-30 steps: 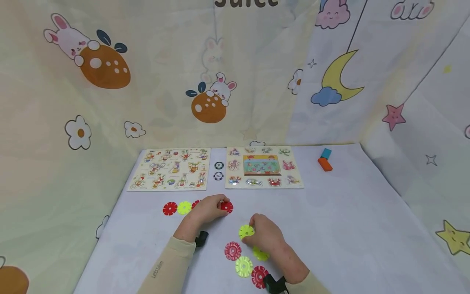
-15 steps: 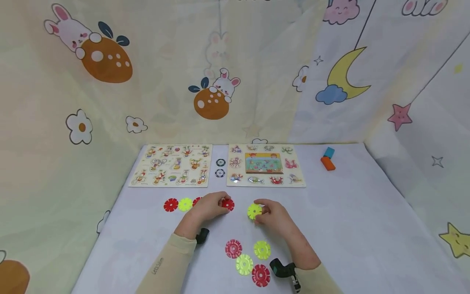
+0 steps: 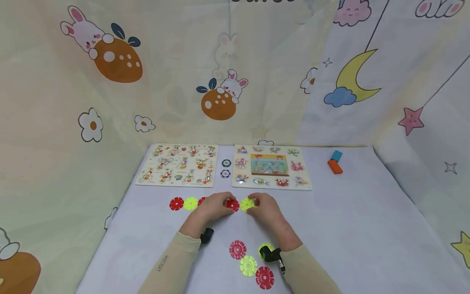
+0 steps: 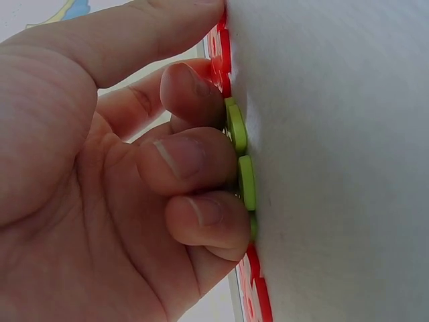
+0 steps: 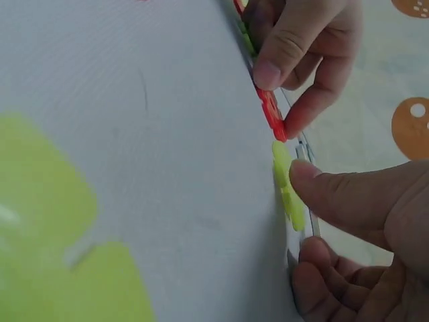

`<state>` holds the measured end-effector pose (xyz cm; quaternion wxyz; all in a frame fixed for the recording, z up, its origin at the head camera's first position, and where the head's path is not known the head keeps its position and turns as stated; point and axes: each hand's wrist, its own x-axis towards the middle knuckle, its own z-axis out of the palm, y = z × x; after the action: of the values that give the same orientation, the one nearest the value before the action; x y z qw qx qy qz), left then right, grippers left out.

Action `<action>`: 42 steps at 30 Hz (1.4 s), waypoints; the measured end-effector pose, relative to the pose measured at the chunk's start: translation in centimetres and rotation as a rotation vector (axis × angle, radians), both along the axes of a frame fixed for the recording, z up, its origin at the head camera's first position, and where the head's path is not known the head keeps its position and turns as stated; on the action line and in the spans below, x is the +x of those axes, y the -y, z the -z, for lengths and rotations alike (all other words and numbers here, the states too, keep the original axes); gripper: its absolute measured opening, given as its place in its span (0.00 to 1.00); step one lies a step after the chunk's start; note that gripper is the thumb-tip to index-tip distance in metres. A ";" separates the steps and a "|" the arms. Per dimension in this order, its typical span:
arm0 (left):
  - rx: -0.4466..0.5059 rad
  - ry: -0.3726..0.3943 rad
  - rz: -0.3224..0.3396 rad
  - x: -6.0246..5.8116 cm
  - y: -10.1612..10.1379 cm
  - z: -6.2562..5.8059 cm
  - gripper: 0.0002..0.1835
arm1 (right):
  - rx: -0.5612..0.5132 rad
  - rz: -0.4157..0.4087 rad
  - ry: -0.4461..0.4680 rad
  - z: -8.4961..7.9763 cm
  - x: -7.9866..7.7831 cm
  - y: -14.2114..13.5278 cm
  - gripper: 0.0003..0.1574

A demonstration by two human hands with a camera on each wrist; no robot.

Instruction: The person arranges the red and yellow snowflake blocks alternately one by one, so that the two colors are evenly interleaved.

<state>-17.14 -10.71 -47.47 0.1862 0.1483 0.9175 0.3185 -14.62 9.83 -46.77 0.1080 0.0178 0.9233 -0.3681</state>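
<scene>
In the head view, a row of flower-shaped notched plastic discs lies on the table: a red disc (image 3: 176, 203), a yellow-green disc (image 3: 190, 203) and more partly beneath my left hand (image 3: 214, 206). My left thumb and a finger pinch the red end disc (image 3: 234, 206); the other fingers curl over green discs (image 4: 247, 182) in the left wrist view. My right hand (image 3: 267, 210) holds a yellow-green disc (image 3: 246, 205) by thumb and fingers, just right of that red end disc. A narrow gap appears between the two in the head view.
Nearer lie loose discs: a red one (image 3: 238, 249), a yellow-green one (image 3: 248, 266), another red one (image 3: 264, 277), and a yellow-green one partly behind the right wrist camera (image 3: 269, 254). Two puzzle boards (image 3: 176, 165), two chips (image 3: 226, 163) and blue and orange blocks (image 3: 335, 166) are farther back.
My right hand has lifted the yellow-green disc away from the loose discs, forward, then left to beside the red end disc. My left hand keeps its hold. The head view has shifted slightly.
</scene>
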 end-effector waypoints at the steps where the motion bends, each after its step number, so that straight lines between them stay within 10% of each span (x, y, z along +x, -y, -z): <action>1: -0.005 0.000 0.005 0.0 -0.1 0.0 0.20 | 0.022 0.001 -0.012 0.0 0.2 -0.1 0.27; 25: -0.067 -0.079 0.102 -0.6 -3.2 -0.2 0.26 | 0.006 -0.079 -0.057 0.7 1.1 -1.8 0.17; 42: -0.037 -0.085 0.105 -0.5 -3.7 0.1 0.23 | -0.070 -0.229 0.011 -2.3 11.6 -5.4 0.18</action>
<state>-17.62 -7.04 -47.62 0.1663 0.2063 0.9212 0.2848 -3.07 15.27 -44.46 0.1551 -0.0895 0.9053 -0.3852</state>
